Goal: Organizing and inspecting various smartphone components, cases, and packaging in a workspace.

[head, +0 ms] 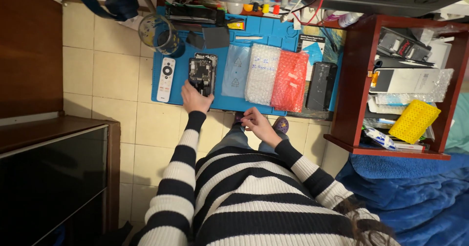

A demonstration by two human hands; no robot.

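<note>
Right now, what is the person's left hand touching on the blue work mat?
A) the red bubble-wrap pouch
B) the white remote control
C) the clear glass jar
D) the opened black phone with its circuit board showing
D: the left hand rests on the lower edge of the opened black phone, apart from the other items.

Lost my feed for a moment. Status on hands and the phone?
Left hand on opened phone on blue mat. Right hand off the mat, near the lap, fingers pinched; contents unclear. White remote beside phone, not obstructing.
</note>
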